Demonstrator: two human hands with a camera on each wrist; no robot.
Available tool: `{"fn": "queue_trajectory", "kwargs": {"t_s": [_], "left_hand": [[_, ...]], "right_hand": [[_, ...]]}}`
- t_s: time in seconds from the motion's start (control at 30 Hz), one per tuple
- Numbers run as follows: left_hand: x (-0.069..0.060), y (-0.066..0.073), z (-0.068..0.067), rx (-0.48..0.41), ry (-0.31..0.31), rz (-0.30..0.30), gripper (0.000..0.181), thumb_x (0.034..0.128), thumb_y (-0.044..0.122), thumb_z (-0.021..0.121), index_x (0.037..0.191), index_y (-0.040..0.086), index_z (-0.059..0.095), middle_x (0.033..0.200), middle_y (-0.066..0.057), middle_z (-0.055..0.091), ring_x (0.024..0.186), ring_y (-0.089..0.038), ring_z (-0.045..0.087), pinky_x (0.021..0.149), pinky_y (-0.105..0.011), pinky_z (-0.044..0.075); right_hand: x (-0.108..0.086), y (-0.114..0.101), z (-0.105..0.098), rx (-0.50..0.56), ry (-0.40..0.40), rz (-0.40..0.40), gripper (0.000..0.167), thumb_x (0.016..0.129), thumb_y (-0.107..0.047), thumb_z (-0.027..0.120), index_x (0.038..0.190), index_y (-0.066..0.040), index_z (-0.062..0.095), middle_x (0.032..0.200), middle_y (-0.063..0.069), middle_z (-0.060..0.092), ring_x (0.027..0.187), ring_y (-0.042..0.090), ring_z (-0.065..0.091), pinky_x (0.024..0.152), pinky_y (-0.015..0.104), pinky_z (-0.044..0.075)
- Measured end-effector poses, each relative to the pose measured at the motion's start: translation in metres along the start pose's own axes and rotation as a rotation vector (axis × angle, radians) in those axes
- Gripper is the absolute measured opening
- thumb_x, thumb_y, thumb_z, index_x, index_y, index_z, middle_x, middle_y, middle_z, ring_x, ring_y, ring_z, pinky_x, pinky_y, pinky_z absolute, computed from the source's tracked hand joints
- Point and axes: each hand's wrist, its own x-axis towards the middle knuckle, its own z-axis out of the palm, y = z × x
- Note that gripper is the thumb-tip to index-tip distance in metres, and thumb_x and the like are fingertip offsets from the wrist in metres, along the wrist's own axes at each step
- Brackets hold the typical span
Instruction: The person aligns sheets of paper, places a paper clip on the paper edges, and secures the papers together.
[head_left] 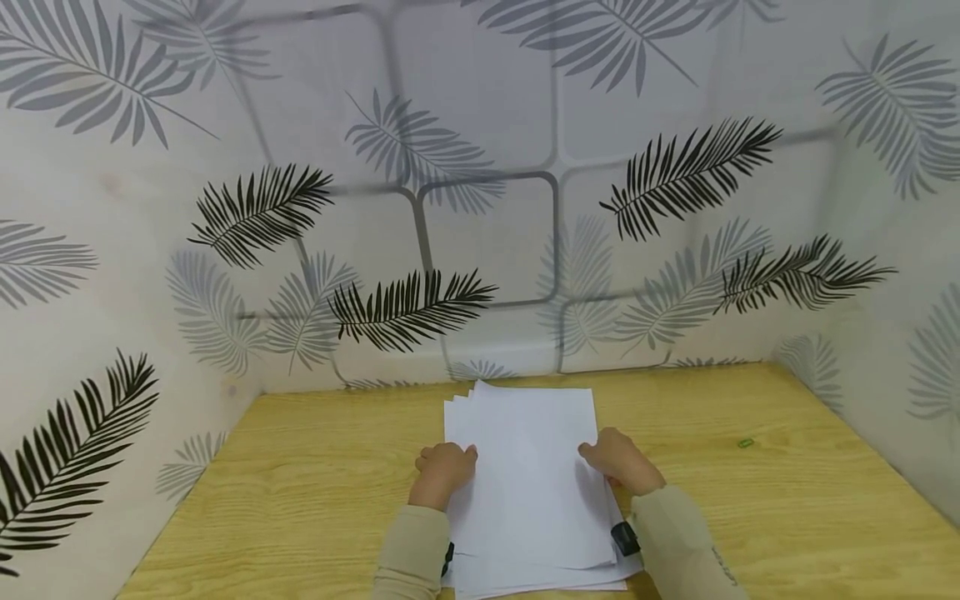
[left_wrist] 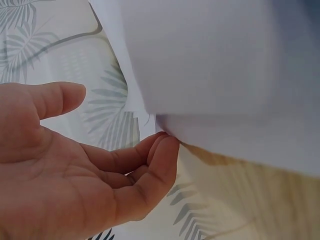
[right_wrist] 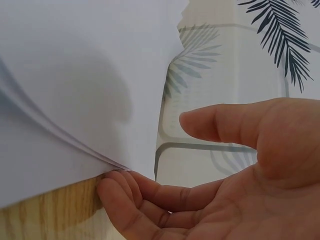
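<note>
White paper sheets [head_left: 532, 483], unevenly stacked over the wood-grain tabletop [head_left: 787, 492], sit between your left hand [head_left: 444, 473] and right hand [head_left: 621, 461], bent fingertips [left_wrist: 168, 145] touching opposite side edges, thumbs spread from those fingertips; whether either hand grips cannot be told.

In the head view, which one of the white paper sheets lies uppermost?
The white rectangular paper sheet whose broad face shows between the left hand and right hand; the other sheets show only edges around it.
</note>
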Motion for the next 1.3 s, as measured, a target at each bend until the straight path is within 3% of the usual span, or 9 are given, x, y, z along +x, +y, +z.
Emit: {"fn": "queue_trajectory", "kwargs": {"t_s": [0.3,0.57,1.3], "left_hand": [[-0.002,0.006,0.003,-0.031,0.008,-0.011,0.049,0.0989,0.027,0.049,0.104,-0.020,0.060,0.097,-0.030,0.056,0.096,-0.042,0.043,0.086,-0.052,0.033],[-0.005,0.011,0.005,-0.050,0.019,-0.008,0.049,0.0982,0.026,0.050,0.104,-0.022,0.058,0.097,-0.032,0.053,0.098,-0.044,0.043,0.087,-0.053,0.034],[-0.005,0.014,0.009,0.016,0.028,0.027,0.047,0.0988,0.026,0.049,0.095,-0.020,0.062,0.091,-0.028,0.058,0.093,-0.040,0.045,0.084,-0.050,0.032]], "right_hand": [[-0.002,-0.002,0.000,0.020,-0.005,-0.013,0.033,0.095,-0.016,0.050,0.097,0.017,0.052,0.056,0.002,0.038,0.042,0.009,0.033,0.041,0.019,0.031],[-0.003,-0.004,0.001,0.015,0.001,-0.004,0.038,0.095,-0.015,0.051,0.105,0.021,0.051,0.064,0.007,0.044,0.046,0.012,0.037,0.044,0.021,0.034],[-0.003,-0.003,0.000,0.005,-0.006,-0.006,0.031,0.096,-0.016,0.050,0.095,0.015,0.051,0.056,0.002,0.037,0.043,0.009,0.031,0.042,0.020,0.029]]}}
